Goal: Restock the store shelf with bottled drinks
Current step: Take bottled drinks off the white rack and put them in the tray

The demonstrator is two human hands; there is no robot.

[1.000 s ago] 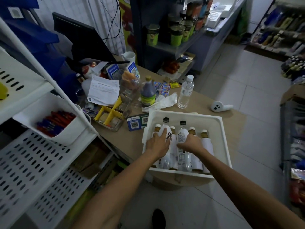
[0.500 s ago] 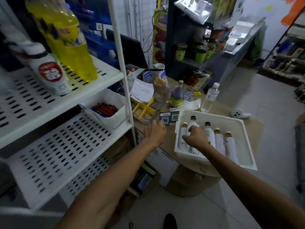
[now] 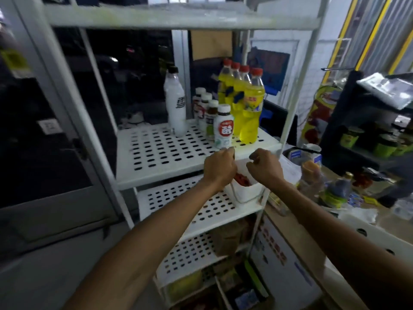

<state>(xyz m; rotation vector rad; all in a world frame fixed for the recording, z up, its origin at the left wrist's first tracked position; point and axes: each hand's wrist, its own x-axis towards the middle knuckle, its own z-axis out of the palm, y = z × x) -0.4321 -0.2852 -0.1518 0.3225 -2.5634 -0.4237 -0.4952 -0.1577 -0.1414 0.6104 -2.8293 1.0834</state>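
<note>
Camera: one only, wide-angle, worn on my head.
Facing: forward and down onto the white shelf rack straight ahead.
Nearness: close. My left hand and right hand sit mid-frame at the shelf's front edge.
Edges: counter on the right, floor lower left.

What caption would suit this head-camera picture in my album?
Restocking: left hand and right hand, empty and curled, near a white shelf of yellow bottles and white bottles.

Yellow bottles, white bottles upright on perforated shelf (clustered toward right).
</note>
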